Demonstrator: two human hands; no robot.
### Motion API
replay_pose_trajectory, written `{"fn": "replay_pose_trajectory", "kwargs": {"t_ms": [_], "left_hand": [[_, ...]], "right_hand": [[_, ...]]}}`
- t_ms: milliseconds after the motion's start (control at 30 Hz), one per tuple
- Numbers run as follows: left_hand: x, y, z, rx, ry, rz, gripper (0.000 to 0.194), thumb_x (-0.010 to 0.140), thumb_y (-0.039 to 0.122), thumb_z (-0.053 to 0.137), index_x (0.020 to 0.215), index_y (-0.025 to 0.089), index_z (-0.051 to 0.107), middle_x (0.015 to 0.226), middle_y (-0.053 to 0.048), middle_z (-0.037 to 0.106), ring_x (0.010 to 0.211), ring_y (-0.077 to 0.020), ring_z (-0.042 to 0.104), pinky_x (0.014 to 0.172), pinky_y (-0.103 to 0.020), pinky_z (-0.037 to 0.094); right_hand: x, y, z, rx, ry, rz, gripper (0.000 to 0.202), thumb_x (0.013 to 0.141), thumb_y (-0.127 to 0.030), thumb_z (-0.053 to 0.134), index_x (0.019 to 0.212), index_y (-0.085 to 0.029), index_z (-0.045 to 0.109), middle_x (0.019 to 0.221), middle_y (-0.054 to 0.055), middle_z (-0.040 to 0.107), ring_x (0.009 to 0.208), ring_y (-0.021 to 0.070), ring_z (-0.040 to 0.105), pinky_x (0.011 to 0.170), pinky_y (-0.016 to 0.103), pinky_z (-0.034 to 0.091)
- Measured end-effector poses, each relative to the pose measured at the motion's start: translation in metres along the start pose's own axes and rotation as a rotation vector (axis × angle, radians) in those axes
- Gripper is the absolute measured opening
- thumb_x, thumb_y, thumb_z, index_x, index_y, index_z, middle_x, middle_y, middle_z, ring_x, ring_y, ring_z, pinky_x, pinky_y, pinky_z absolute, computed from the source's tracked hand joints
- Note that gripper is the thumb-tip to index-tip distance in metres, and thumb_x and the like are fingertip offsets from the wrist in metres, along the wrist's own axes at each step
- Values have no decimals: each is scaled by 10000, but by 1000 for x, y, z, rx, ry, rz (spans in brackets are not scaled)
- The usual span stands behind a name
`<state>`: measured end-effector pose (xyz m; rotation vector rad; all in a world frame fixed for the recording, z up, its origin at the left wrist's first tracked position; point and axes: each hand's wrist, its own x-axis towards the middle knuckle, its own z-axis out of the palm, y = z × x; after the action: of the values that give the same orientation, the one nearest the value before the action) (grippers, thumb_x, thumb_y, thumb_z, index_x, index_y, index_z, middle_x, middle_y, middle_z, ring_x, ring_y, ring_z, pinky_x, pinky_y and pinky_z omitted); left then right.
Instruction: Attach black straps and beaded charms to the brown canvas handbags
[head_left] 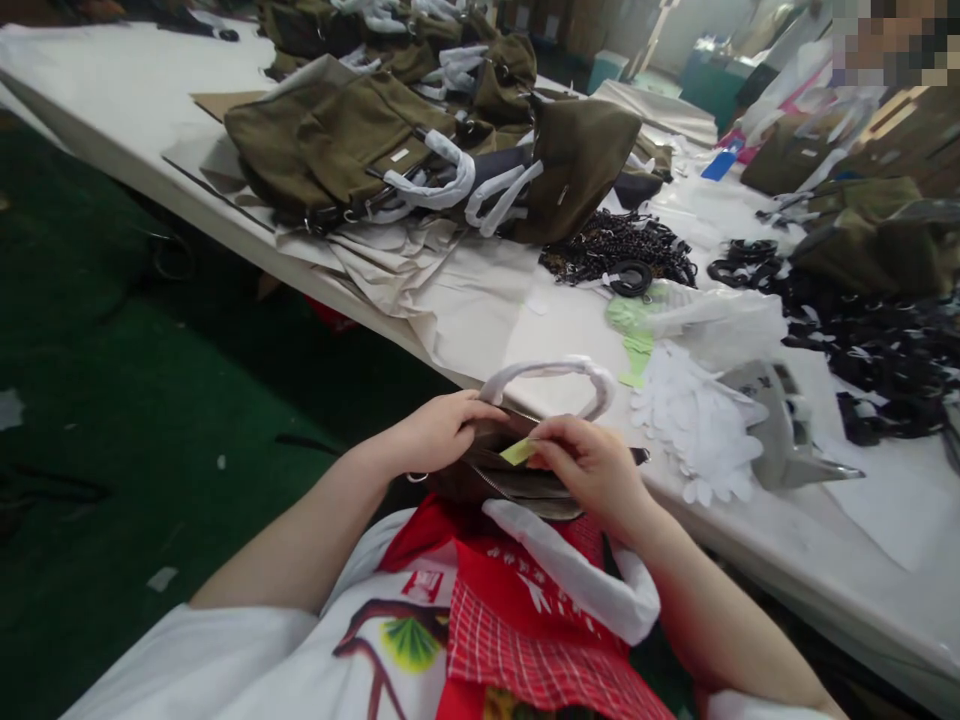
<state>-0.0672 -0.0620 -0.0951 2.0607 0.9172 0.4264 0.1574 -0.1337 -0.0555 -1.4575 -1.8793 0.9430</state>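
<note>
An open-zippered handbag (480, 478), dark brown or olive, rests against my body at the table's edge. White wrapping covers its two handles; one arches over the table, the other hangs toward my apron. My left hand (442, 430) grips the bag's rim on the left side of the opening, its fingertips partly hidden inside. Between the thumb and fingers of my right hand (589, 460) is a small yellow-green slip (517, 452), held over the bag's mouth. Shadow hides most of the bag's inside.
Finished-looking olive bags (337, 140) are piled on the white table (480, 330). Black chain straps (622, 250), green slips (634, 335), white tags (694, 420) and a grey metal piece with a pointed end (787, 440) lie to the right. A person is partly visible at upper right.
</note>
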Motion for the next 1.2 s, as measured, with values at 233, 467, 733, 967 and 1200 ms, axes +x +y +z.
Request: {"fn": "replay_pose_trajectory", "kwargs": {"t_ms": [233, 467, 733, 967, 1200], "left_hand": [[-9, -3, 4, -58, 27, 40, 579, 728, 11, 443, 1234, 206, 647, 1225, -54, 645, 1141, -192, 593, 1043, -300, 431], [-7, -3, 5, -99, 60, 7, 613, 654, -14, 441, 1178, 195, 683, 1165, -39, 697, 1100, -193, 621, 1030, -309, 448], [-8, -7, 14, -327, 46, -92, 617, 599, 20, 420, 1110, 183, 724, 1133, -25, 724, 1077, -206, 652, 999, -306, 481], [-16, -9, 18, -406, 81, -98, 565, 627, 41, 430, 1076, 184, 742, 1157, -37, 712, 1090, -217, 653, 996, -316, 484], [-21, -13, 15, -403, 105, -88, 544, 647, 42, 446, 1080, 187, 741, 1157, -27, 711, 1068, -205, 659, 979, -292, 492]], "right_hand": [[28, 32, 27, -321, -103, -29, 185, 867, -150, 546, 953, -232, 687, 899, 2, 745, 824, 157, 680, 768, 249, 485], [26, 24, 37, -553, -371, -89, 223, 886, -175, 535, 1015, -224, 711, 1011, 45, 735, 941, 183, 662, 859, 263, 455], [13, 44, 33, -677, -322, 352, 237, 795, -344, 641, 873, -142, 739, 911, 161, 738, 854, 280, 676, 800, 352, 486], [22, 76, 67, -349, -235, 399, 281, 930, -233, 438, 1049, -189, 688, 873, 45, 747, 703, 159, 675, 677, 255, 511], [27, 74, 78, -180, -145, 472, 315, 965, -219, 358, 946, -170, 669, 769, 40, 727, 525, 127, 633, 478, 223, 482]]}}
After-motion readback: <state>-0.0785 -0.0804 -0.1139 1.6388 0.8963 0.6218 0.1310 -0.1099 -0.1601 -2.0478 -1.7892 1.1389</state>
